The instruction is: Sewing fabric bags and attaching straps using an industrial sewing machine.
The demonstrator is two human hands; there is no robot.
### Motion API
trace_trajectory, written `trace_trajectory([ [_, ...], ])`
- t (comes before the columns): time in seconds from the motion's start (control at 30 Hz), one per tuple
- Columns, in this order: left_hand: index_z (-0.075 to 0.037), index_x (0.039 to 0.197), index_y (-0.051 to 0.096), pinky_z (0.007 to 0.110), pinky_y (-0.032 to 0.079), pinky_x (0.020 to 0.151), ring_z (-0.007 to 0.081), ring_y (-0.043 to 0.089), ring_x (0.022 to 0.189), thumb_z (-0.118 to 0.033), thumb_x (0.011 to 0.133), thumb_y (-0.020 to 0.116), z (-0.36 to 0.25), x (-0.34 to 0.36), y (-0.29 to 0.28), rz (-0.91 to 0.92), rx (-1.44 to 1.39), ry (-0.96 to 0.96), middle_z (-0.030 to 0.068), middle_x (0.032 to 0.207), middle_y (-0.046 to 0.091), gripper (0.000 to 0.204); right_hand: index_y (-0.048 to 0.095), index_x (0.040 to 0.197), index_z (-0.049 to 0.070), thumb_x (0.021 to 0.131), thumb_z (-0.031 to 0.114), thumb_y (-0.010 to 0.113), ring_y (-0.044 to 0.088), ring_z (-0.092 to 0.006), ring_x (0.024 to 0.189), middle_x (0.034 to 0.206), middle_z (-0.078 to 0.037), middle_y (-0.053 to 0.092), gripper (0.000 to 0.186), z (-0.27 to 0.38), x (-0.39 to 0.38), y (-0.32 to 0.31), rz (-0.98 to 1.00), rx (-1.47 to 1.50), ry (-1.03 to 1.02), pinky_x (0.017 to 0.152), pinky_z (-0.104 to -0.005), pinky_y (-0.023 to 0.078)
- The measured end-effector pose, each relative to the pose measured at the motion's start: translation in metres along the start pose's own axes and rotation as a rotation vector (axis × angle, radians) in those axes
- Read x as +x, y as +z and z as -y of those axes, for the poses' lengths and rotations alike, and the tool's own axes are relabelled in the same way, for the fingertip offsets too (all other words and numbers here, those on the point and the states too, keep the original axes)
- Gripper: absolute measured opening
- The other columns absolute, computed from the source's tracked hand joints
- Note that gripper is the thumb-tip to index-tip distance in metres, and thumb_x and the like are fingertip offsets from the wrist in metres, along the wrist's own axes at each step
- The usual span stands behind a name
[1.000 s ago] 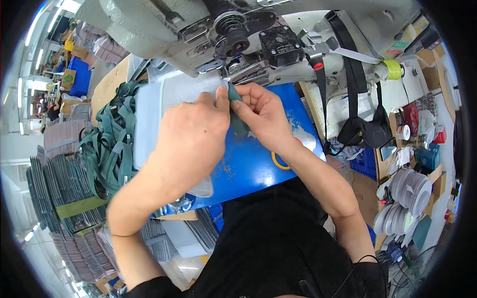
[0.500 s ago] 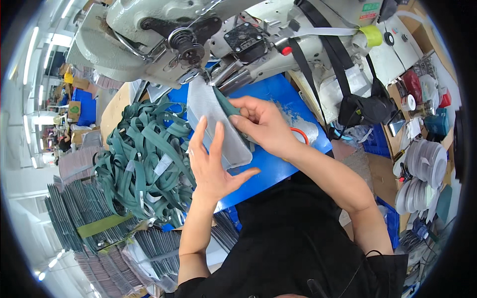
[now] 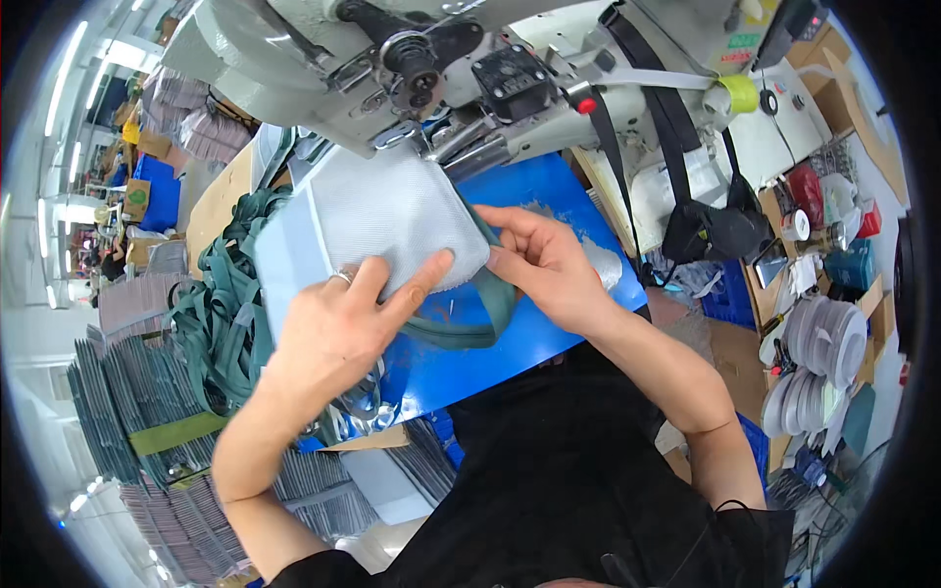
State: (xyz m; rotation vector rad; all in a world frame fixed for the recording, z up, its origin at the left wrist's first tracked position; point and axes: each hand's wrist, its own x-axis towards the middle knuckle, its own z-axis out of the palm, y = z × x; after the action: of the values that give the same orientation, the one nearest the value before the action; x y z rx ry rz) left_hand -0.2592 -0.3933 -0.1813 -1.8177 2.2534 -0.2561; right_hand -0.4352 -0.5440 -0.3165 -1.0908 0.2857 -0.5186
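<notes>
A sewing workshop: a grey-white industrial sewing machine (image 3: pixel 431 69) on a blue-topped desk (image 3: pixel 549 196), heaped dark green webbing straps (image 3: pixel 221 304) (stacked grey fabric panels (image 3: pixel 118 392) alongside).

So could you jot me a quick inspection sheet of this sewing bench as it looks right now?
Surface: blue table top under a pale industrial sewing machine.
Job's things: grey mesh fabric panel at the machine's foot; a green strap loops out from under its right edge.
Clutter: heap of green straps at left; stacked grey panels beyond it.
Hands: left hand lies flat on the panel, fingers spread; right hand pinches the panel's right edge by the strap.
Cables: black webbing hangs across the machine.
Surroundings: shelves with tape rolls at right; factory floor far left.
</notes>
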Motion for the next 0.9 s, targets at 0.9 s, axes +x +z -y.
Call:
trace_trajectory([
  [0.9,0.007,0.122,0.067,0.039,0.056,0.057,0.0294,0.071,0.067,-0.008,0.090,0.063,0.030,0.056,-0.019,0.052,0.071,-0.061,0.0151,0.084,0.065,0.035,0.064,0.119,-0.003,0.102,0.005,0.065,0.057,-0.0003,0.069,0.082,0.002,0.066,0.019,-0.015,0.062,0.011,-0.067,0.064,-0.046,0.061,-0.0192,0.046],
])
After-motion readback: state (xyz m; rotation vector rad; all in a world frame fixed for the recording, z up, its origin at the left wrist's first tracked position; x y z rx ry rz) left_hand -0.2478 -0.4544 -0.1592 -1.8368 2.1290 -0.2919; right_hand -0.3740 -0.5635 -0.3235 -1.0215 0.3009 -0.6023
